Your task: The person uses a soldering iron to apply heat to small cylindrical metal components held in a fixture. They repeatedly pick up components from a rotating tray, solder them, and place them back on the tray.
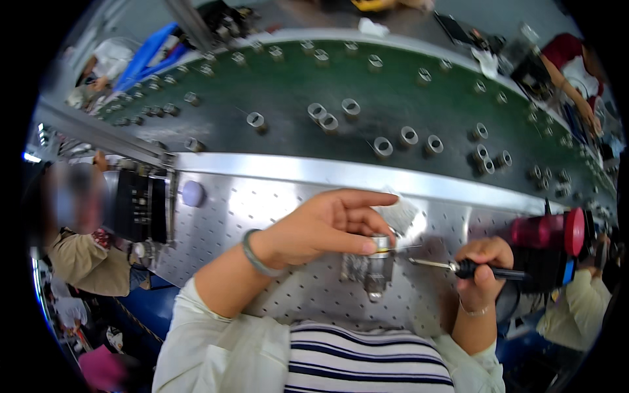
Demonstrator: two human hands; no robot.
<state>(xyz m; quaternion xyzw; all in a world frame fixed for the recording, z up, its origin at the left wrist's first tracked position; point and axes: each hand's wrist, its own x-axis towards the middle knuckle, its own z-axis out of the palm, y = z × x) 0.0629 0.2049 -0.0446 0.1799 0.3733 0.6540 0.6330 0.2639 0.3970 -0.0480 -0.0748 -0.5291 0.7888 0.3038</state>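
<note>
My left hand (327, 226) pinches a small metal cylinder (381, 243) between thumb and fingers, its index finger stretched out above. A yellowish band runs round the cylinder, and a thin wire (409, 247) sticks out to its right. Directly below it is a metal holder (372, 275) on the perforated worktop; whether the cylinder rests in it is hard to tell. In my right hand (483, 265) is a soldering iron (464, 268) with a black handle. Its metal tip points left, just short of the cylinder and apart from it.
Beyond the worktop (226, 229) runs a green conveyor belt (282, 92) carrying several small metal cylinders (350, 108). A clear plastic bag (403, 216) lies behind my left hand. A dark red device (547, 232) stands at the right, a purple round object (192, 193) at the left. People work nearby.
</note>
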